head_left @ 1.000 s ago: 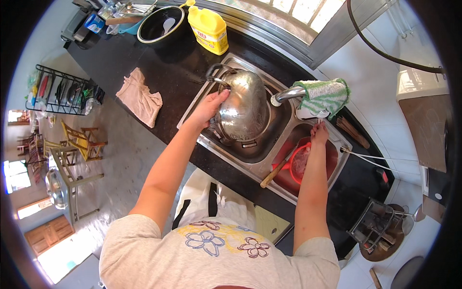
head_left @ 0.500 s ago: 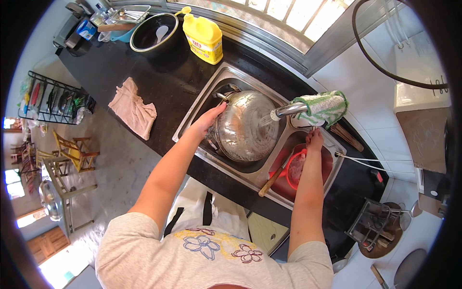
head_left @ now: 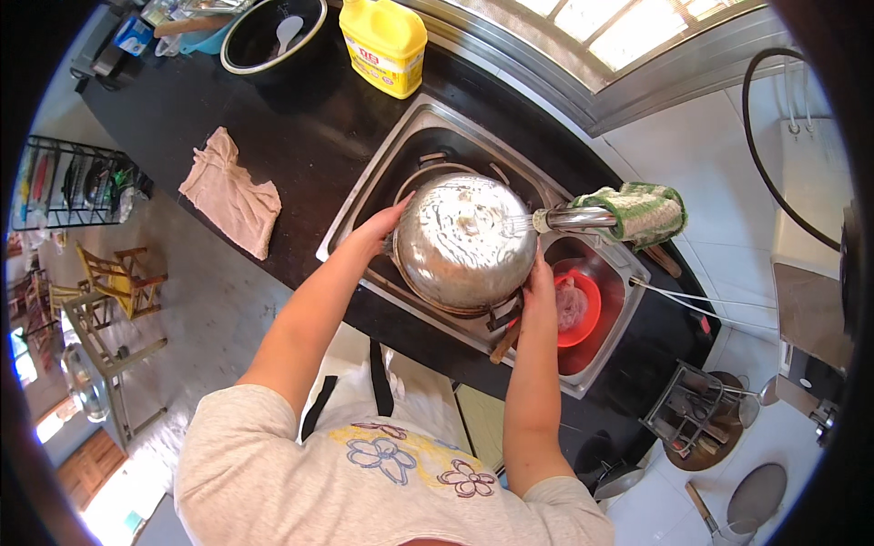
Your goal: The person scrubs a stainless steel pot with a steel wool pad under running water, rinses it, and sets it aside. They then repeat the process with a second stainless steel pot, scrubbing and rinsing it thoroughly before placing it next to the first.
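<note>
A shiny round metal pot (head_left: 464, 241) sits bottom up in the left basin of the steel sink (head_left: 350, 205). Its rounded base catches water from the faucet (head_left: 569, 219). My left hand (head_left: 386, 227) grips the pot's left side, with the fingertips partly hidden against the rim. On the right side, my right hand (head_left: 539, 280) holds the pot near a side handle, its fingers partly hidden too. In the right basin stands a red plastic bowl (head_left: 592, 305) with a pale pinkish scrubber or cloth in it. A wooden handle (head_left: 503, 346) juts over the sink's front edge.
A green-and-white cloth (head_left: 642, 214) wraps the faucet. A pink cloth (head_left: 234, 196) lies on the black counter, left of the sink. Behind stand a yellow jug (head_left: 384, 50) and a black bowl (head_left: 264, 45) with a white scoop. A utensil rack (head_left: 696, 409) is at the right.
My right hand has left the area below the faucet and now grips the pot's right side. The pot has turned, its base now facing more upward.
</note>
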{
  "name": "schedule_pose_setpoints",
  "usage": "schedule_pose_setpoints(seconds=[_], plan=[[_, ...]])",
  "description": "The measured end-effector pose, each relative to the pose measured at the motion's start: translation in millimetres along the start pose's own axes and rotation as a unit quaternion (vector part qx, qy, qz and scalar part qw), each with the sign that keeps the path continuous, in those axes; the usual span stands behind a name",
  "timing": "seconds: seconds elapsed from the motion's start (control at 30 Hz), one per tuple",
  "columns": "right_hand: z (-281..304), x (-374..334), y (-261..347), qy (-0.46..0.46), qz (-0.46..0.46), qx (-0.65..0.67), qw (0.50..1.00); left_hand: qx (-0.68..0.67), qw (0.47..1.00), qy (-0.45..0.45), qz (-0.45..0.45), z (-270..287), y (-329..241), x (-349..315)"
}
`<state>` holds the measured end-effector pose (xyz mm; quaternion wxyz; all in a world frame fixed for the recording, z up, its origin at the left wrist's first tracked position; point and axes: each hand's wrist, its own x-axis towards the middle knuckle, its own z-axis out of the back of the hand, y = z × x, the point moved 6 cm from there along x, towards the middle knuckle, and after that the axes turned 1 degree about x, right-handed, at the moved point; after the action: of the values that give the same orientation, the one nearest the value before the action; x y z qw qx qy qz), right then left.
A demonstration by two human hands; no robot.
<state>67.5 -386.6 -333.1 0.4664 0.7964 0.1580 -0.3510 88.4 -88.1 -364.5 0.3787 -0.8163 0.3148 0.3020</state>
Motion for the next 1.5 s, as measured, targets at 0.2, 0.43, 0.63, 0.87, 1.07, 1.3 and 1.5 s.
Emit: schedule_pose_setpoints(seconds=[0.2,0.43,0.63,0.87,1.07,1.3,1.5], plan=[[-53,-54,48,-0.109,0.233,-0.119,0.959,0.359,0.806,-0.289,-0.371,-6,-46,-12],[-77,-72,24,-0.123,0.311,-0.230,0.914,0.407,0.734,-0.072,-0.539,-134,-57,-68],[-89,-71,30,-0.081,0.275,-0.204,0.936,0.584,0.541,-0.025,-0.605,-172,-41,-105],[-115,-91,5,-0.045,0.291,-0.272,0.916,0.818,0.444,-0.086,-0.356,-190,-51,-71],[-105,-104,4,-0.037,0.322,-0.350,0.879,0.822,0.334,-0.003,-0.462,-188,-37,-95],[-113,-110,14,-0.035,0.330,-0.357,0.873,0.558,0.678,-0.077,-0.473,-150,-72,-98],[-103,-103,13,-0.002,0.314,-0.256,0.914,0.571,0.569,0.060,-0.589,-173,-55,-133]])
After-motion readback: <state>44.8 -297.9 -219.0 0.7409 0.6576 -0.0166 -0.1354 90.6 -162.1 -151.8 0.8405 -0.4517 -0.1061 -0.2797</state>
